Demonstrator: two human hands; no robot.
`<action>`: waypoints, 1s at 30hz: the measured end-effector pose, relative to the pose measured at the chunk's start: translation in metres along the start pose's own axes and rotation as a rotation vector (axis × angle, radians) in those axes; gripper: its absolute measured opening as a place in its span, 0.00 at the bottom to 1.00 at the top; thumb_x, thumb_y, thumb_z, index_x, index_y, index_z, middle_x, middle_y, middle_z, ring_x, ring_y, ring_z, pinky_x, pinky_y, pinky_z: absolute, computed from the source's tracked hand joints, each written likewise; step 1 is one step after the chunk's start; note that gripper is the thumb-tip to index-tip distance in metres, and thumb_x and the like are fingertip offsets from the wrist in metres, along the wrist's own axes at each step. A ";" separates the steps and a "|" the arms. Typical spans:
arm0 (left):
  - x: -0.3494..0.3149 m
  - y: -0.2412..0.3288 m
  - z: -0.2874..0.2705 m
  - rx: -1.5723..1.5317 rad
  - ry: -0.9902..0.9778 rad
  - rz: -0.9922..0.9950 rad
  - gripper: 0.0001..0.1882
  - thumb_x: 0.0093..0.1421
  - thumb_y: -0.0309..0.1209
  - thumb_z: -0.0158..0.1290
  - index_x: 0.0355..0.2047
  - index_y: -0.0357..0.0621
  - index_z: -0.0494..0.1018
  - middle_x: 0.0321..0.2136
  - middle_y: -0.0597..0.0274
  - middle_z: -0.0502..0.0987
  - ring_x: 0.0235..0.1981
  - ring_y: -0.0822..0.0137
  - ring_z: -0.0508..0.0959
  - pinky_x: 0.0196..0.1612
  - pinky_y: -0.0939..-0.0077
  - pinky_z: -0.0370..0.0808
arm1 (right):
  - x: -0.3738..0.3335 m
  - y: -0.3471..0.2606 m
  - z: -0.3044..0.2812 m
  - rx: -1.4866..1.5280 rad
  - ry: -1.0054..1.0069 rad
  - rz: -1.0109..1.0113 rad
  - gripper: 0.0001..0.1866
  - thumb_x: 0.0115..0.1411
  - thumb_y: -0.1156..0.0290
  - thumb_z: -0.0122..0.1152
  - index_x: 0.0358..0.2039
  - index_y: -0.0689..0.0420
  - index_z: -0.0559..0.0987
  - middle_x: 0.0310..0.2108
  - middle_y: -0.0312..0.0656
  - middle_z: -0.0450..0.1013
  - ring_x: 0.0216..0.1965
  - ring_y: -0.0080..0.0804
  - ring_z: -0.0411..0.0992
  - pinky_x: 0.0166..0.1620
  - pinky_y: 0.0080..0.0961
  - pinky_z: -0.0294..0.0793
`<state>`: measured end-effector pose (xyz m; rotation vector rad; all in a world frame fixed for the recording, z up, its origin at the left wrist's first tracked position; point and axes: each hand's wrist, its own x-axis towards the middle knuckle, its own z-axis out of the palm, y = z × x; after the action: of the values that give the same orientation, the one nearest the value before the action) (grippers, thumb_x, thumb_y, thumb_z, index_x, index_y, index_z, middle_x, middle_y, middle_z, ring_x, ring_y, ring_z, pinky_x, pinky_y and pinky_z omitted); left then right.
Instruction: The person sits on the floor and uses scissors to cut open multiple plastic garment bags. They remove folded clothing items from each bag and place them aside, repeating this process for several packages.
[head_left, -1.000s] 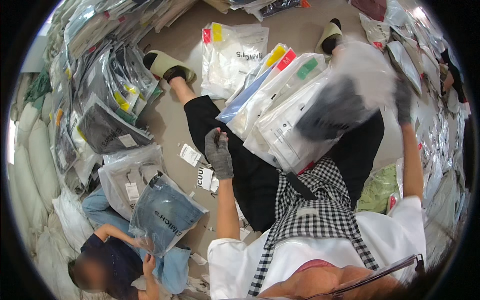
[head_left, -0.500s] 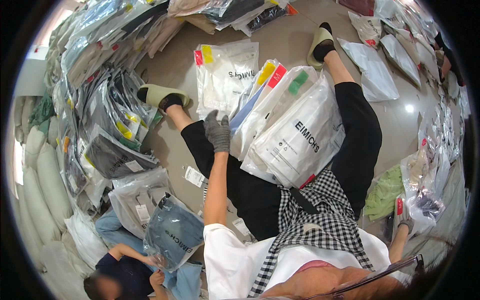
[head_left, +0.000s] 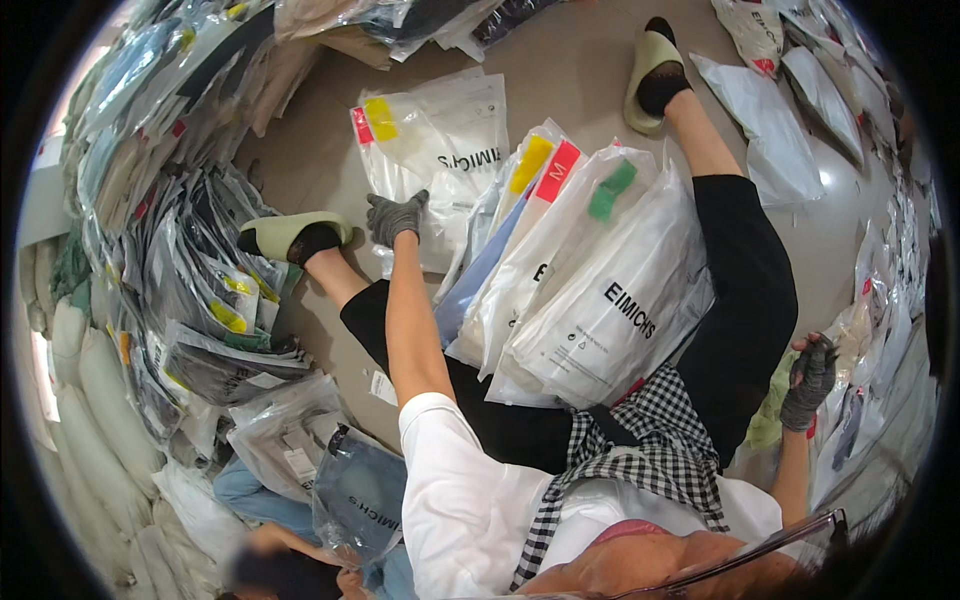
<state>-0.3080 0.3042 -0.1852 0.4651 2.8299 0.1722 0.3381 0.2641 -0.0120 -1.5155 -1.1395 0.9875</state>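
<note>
My left hand, in a grey glove, rests on the lower left part of a clear garment bag with red and yellow stickers. Its thumb is apart from the fingers. On the right, my right hand is raised beside my knee in a grey glove with bare fingertips, fingers loosely bent and nothing visible in them. Between my legs leans a row of bagged garments: a white one in front, then one with a green sticker, and others with red and yellow stickers behind.
Piles of bagged clothes curve along the left and far side. White bags lie at the far right, more packages at the right. At lower left another person holds a bag with a blue garment. Light green cloth lies beside my right hand.
My left hand has moved left and away from my leg onto the stickered bag. My right hand has come up from the package with a red sticker. The view has shifted slightly.
</note>
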 end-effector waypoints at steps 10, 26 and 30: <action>-0.081 0.033 -0.208 -0.872 -0.067 0.739 0.17 0.46 0.29 0.63 0.35 0.33 0.76 0.29 0.62 0.78 0.28 0.69 0.74 0.37 0.74 0.71 | -0.021 0.004 0.039 0.157 -0.174 0.086 0.11 0.64 0.65 0.48 0.39 0.59 0.74 0.26 0.41 0.75 0.11 0.10 0.53 0.16 0.09 0.49; -0.213 -0.009 -0.107 -0.175 -0.189 0.856 0.29 0.47 0.44 0.60 0.47 0.41 0.71 0.44 0.50 0.74 0.47 0.55 0.73 0.51 0.66 0.68 | -0.064 -0.084 0.132 0.042 -0.727 -0.437 0.09 0.59 0.74 0.53 0.40 0.61 0.75 0.40 0.46 0.74 0.43 0.33 0.73 0.47 0.24 0.70; -0.224 -0.070 -0.090 -0.474 0.170 0.722 0.20 0.49 0.33 0.58 0.43 0.41 0.73 0.38 0.52 0.74 0.40 0.56 0.74 0.45 0.66 0.70 | -0.057 -0.025 0.184 -0.196 -0.837 -0.419 0.09 0.56 0.74 0.58 0.37 0.61 0.75 0.36 0.46 0.74 0.38 0.38 0.75 0.40 0.27 0.73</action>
<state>-0.1495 0.1585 -0.0559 1.3673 2.5002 1.0246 0.1448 0.2513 -0.0228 -0.9196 -2.0887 1.2683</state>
